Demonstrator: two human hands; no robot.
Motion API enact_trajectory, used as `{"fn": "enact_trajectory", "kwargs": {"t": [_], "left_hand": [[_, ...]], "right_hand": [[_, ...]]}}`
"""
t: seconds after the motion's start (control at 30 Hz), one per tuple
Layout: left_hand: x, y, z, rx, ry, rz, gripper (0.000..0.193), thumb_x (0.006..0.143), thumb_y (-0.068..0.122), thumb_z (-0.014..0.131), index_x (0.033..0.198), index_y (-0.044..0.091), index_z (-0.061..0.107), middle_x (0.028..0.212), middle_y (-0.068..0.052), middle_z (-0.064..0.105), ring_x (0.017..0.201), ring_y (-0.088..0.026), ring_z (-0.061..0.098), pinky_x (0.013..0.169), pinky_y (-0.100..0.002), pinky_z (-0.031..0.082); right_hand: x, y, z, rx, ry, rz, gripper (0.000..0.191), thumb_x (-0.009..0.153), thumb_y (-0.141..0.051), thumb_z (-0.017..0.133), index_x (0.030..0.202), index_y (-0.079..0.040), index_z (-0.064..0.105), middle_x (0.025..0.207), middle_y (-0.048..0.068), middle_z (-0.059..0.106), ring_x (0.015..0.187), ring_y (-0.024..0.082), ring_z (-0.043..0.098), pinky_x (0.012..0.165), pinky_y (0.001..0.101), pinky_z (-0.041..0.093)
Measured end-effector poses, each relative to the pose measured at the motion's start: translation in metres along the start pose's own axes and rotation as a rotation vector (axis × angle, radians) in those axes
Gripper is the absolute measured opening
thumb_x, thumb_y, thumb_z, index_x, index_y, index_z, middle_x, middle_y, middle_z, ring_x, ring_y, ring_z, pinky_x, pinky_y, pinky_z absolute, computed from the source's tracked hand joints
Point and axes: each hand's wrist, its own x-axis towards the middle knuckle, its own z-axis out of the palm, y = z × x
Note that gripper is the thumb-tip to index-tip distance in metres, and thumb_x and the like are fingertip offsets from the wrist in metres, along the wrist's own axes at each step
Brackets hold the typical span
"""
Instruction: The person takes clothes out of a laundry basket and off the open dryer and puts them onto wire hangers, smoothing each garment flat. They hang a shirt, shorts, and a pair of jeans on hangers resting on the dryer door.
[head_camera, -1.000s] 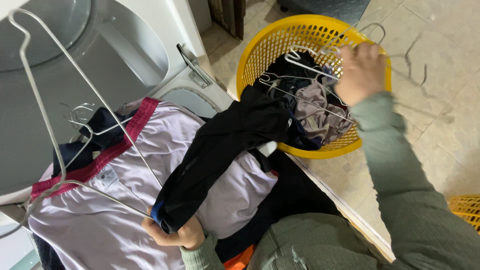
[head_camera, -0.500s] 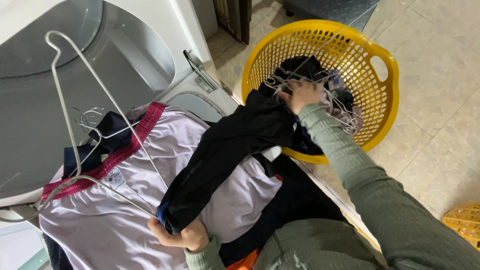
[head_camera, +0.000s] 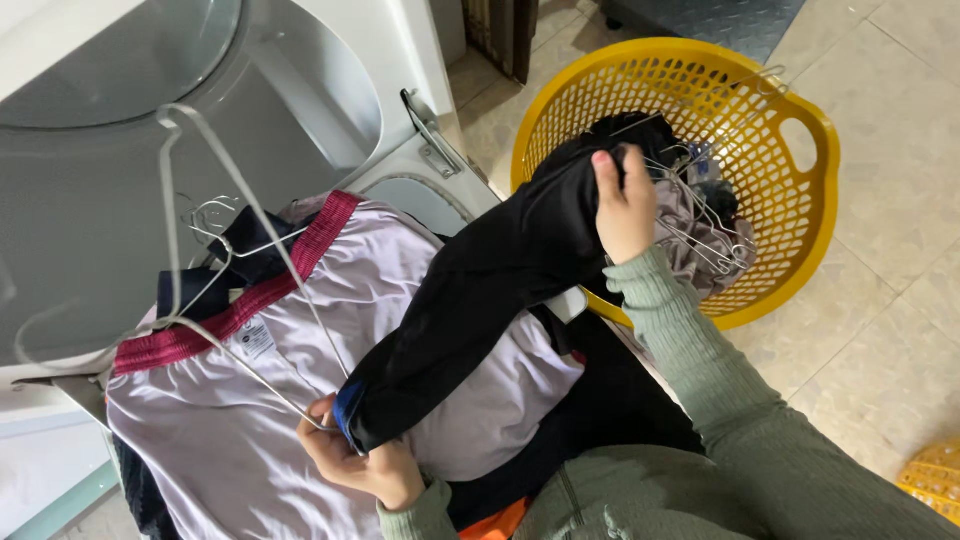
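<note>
- Black cloth, a dark garment (head_camera: 480, 300), is stretching slantwise between the person's two hands, lying across the pale lilac garment (head_camera: 300, 400) beneath it.
- The right hand (head_camera: 625, 205) is gripping the upper end of the dark garment, fingers curled over the fabric, right at the rim of the yellow basket (head_camera: 810, 150).
- The left hand (head_camera: 365, 465) is clutching the lower end of the same garment, where a blue edge is showing, and it is also pinching the lower corner of a wire hanger (head_camera: 190, 230) that is rising up to the left.
- The lilac garment is spreading over a heap of clothes, with a crimson band (head_camera: 240, 300) running along its top edge and a small white label just below that band.
- More thin wire hangers (head_camera: 700, 225) are lying tangled inside the yellow basket, together with greyish and dark clothing.
- The basket is standing on a beige tiled floor (head_camera: 900, 290).
- A white washing machine (head_camera: 330, 70) with its round door open is sitting behind the heap, to the left of the basket.
- Green ribbed sleeves (head_camera: 700, 370) are covering both of the person's arms.
- A second yellow basket corner (head_camera: 935, 480) is peeking in at the lower right edge.
</note>
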Motion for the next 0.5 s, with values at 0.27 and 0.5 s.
{"fn": "enact_trajectory", "kwargs": {"t": [0.27, 0.5], "left_hand": [[0.014, 0.020, -0.035, -0.159, -0.155, -0.002, 0.028, 0.089, 0.003, 0.058, 0.111, 0.005, 0.041, 0.093, -0.003, 0.051, 0.083, -0.008, 0.048, 0.084, -0.020, 0.041], [0.025, 0.028, -0.070, 0.079, -0.173, -0.088, 0.034, 0.083, -0.005, 0.059, 0.104, 0.007, 0.036, 0.092, -0.002, 0.044, 0.080, -0.008, 0.040, 0.073, -0.020, 0.034]], "right_hand": [[-0.076, -0.145, 0.006, 0.141, -0.374, -0.770, 0.028, 0.092, -0.013, 0.075, 0.118, -0.009, 0.063, 0.152, 0.011, 0.054, 0.151, 0.032, 0.043, 0.123, 0.0463, 0.037], [-0.127, -0.126, 0.032, 0.171, -1.056, -1.004, 0.042, 0.091, -0.021, 0.082, 0.129, -0.007, 0.070, 0.150, 0.007, 0.059, 0.148, 0.024, 0.050, 0.118, 0.0433, 0.044]]}}
